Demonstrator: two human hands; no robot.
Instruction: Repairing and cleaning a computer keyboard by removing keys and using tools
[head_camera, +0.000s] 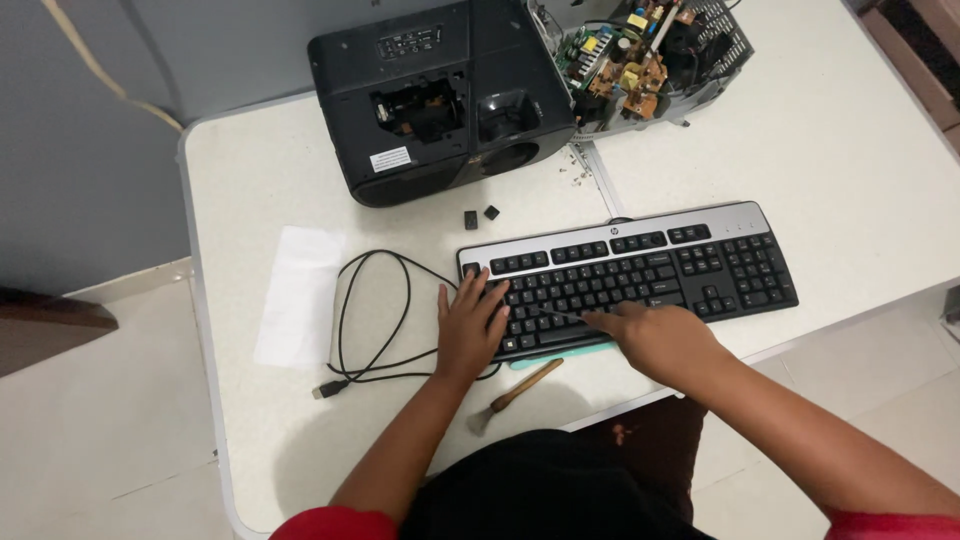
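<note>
White table (850, 180), centre frame: left hand (468, 325) rests flat, fingers spread, on a black keyboard (640, 270); right hand (655, 335) pinches a thin tool against the keys. Opened black casing (440, 100), upper frame, exposes internal parts.

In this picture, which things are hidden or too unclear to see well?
Head view:
- Keys under the left hand and right hand: covered by them.
- Thin tool at the right hand's fingers: too small to identify.
- Open circuit board unit: top cut off by the frame edge.
- Two small black pieces above the keyboard: too small to identify.
</note>
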